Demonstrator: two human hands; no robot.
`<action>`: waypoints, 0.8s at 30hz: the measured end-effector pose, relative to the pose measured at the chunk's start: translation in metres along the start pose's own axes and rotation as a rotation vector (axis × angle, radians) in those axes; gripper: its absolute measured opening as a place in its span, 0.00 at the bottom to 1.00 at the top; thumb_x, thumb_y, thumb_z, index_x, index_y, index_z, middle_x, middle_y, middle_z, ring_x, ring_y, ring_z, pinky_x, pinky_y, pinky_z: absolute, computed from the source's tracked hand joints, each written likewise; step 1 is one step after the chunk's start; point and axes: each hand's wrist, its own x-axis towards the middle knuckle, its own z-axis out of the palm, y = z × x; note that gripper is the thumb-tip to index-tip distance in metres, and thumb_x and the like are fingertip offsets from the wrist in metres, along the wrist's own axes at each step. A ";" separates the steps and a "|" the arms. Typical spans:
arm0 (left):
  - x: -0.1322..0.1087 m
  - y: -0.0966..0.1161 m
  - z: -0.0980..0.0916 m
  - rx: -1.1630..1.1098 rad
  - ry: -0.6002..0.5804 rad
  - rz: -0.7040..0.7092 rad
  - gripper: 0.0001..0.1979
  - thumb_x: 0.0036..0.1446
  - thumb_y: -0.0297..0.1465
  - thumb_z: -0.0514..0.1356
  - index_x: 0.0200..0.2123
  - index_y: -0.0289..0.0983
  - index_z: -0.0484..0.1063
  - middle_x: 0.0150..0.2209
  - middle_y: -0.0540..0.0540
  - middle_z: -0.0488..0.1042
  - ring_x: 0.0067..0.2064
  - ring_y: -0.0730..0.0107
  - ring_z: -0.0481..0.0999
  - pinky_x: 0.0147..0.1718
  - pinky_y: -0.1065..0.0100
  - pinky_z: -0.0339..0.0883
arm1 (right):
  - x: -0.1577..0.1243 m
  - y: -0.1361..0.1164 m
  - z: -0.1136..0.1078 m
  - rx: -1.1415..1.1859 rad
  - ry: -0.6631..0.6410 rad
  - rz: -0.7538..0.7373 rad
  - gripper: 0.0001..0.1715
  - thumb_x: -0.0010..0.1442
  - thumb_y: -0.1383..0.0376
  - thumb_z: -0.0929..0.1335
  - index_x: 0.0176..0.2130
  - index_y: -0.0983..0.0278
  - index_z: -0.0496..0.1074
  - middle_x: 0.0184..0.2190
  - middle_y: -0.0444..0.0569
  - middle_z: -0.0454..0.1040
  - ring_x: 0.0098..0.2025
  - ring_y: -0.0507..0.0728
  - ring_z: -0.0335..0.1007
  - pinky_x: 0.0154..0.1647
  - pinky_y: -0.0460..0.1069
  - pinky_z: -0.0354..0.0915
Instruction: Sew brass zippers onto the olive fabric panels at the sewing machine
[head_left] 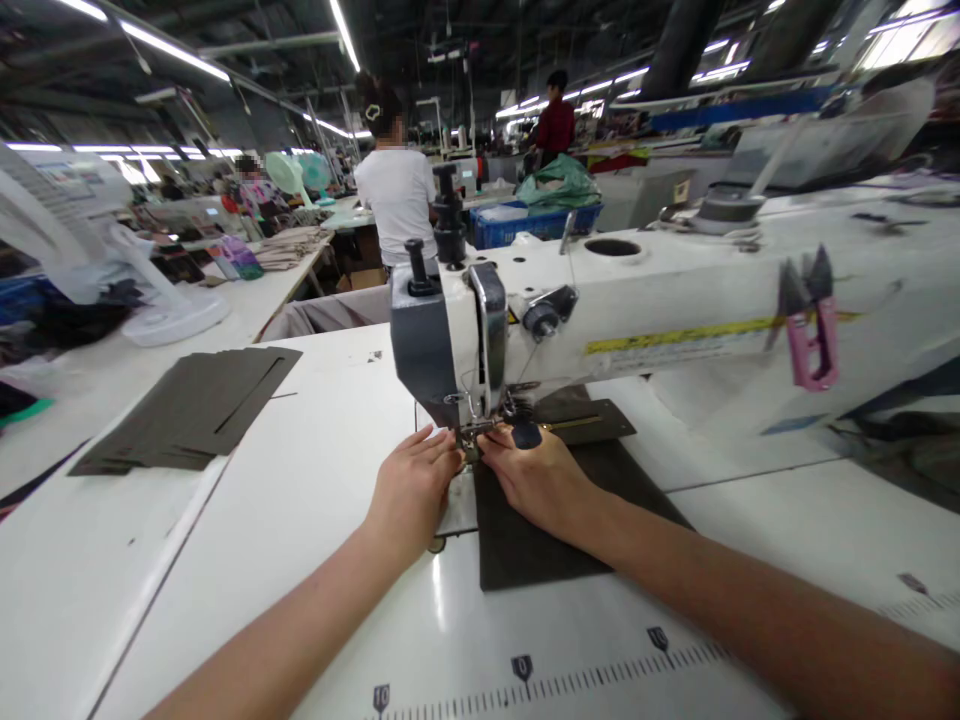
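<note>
A white sewing machine (466,330) with a dark grey face cover stands before me, its needle and presser foot low over the bed. Under the foot and to its right lies a dark grey-brown fabric panel (517,550). My right hand (536,480) presses on the panel, fingers bent together beside the foot and holding it there. My left hand (416,490) is just left of the foot, with fingers together and tips bent inward; what they pinch is hidden. Behind my right hand, a second dark piece with a yellowish strip (577,422) lies under the machine arm.
A stack of dark panels (195,405) lies on the white table to the left, near a white fan (176,312). Pink snips (812,340) sit against the machine arm. A printed ruler scale (525,690) runs along the front edge. People work at stations beyond.
</note>
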 end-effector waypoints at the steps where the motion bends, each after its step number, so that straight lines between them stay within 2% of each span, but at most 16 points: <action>1: 0.000 0.000 0.000 0.000 0.000 -0.003 0.09 0.55 0.22 0.51 0.33 0.33 0.72 0.39 0.41 0.77 0.42 0.62 0.76 0.48 0.56 0.67 | 0.000 0.000 0.000 0.001 0.005 0.001 0.11 0.58 0.74 0.61 0.36 0.66 0.71 0.38 0.51 0.73 0.42 0.56 0.67 0.48 0.50 0.60; 11: 0.002 -0.001 -0.001 0.014 -0.017 -0.033 0.13 0.53 0.20 0.49 0.33 0.34 0.72 0.39 0.42 0.77 0.41 0.62 0.76 0.45 0.58 0.69 | 0.002 0.001 0.003 0.005 0.064 0.003 0.11 0.57 0.74 0.62 0.34 0.64 0.71 0.35 0.48 0.73 0.38 0.56 0.67 0.46 0.49 0.60; 17: 0.000 0.002 -0.004 0.019 -0.007 0.013 0.12 0.54 0.22 0.49 0.34 0.32 0.72 0.40 0.39 0.76 0.42 0.60 0.76 0.44 0.57 0.70 | -0.001 -0.001 0.003 0.011 0.139 -0.009 0.09 0.56 0.72 0.63 0.35 0.66 0.72 0.36 0.51 0.74 0.40 0.57 0.68 0.45 0.49 0.61; 24: -0.002 0.001 -0.001 -0.009 0.042 0.005 0.10 0.57 0.23 0.50 0.33 0.33 0.72 0.38 0.40 0.77 0.40 0.62 0.76 0.43 0.58 0.70 | -0.001 -0.003 0.001 0.064 0.155 0.031 0.07 0.56 0.71 0.64 0.34 0.66 0.73 0.34 0.49 0.75 0.36 0.57 0.69 0.42 0.49 0.62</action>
